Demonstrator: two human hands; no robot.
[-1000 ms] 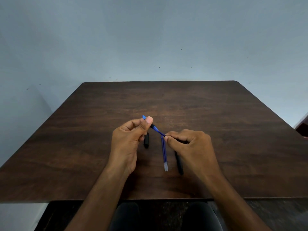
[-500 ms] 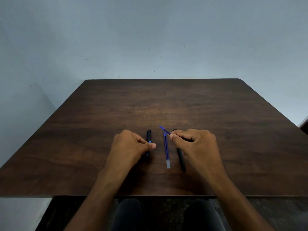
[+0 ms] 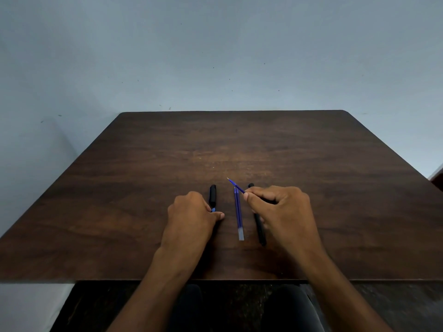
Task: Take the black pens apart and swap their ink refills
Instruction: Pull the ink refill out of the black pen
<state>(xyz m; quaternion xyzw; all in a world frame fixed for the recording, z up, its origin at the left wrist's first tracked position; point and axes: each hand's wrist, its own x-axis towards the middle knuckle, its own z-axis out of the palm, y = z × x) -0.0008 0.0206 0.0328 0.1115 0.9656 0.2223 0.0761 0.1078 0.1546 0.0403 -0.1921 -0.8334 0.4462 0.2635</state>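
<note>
No text, label, brand, number or sign can be read anywhere in the head view. The slim black plastic pen barrels and the blue ink refills on the dark brown wooden table show no legible print. The pale blue-grey wall carries only small dark specks.

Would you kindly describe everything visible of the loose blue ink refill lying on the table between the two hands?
The thin blue ink refill is a slender translucent tube, seemingly plastic, deep blue along most of its length with a pale, clear section at its near end. It lies flat on the dark brown wooden table, pointing away from the person, between the two hands, and neither hand grips it. Its far end meets a second blue refill held by the right hand.
</note>
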